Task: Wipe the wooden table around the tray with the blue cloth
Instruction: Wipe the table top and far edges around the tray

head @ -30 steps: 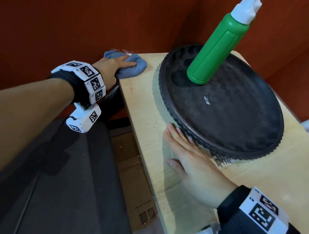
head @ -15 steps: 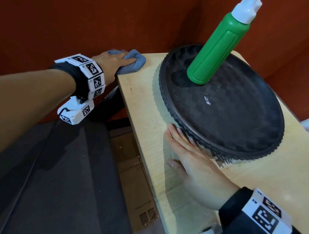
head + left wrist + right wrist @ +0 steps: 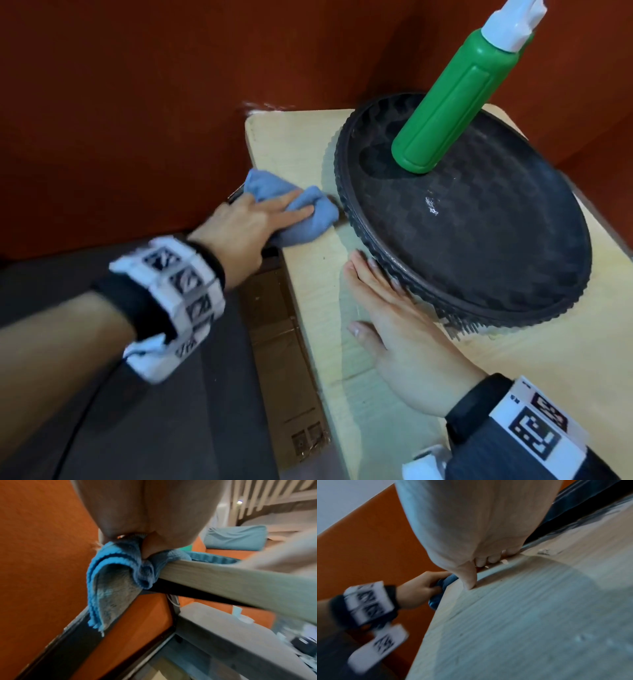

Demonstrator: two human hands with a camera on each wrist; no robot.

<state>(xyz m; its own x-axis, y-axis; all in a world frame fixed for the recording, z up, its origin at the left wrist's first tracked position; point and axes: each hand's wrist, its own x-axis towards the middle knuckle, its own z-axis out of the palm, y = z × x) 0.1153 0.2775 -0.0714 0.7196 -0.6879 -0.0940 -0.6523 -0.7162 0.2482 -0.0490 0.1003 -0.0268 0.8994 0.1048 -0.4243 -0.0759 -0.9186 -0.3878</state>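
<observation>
A crumpled blue cloth (image 3: 301, 219) lies on the left edge of the light wooden table (image 3: 294, 147), just left of the round black tray (image 3: 479, 240). My left hand (image 3: 246, 222) holds it, fingers laid over the top. In the left wrist view the thumb (image 3: 152, 545) pinches the cloth (image 3: 113, 574), part of which hangs over the table edge (image 3: 223, 577). My right hand (image 3: 394, 325) rests flat on the table with straight fingertips against the tray's near rim. A green spray bottle (image 3: 452, 102) stands on the tray.
A red-orange wall (image 3: 137, 85) runs close behind and to the left of the table. Below the table's left edge are a dark grey seat (image 3: 137, 428) and a strip of cardboard (image 3: 284, 359).
My left hand has drawn the cloth from the far left corner toward me along the left edge, closer to the tray's rim. The right hand and tray have stayed put.
</observation>
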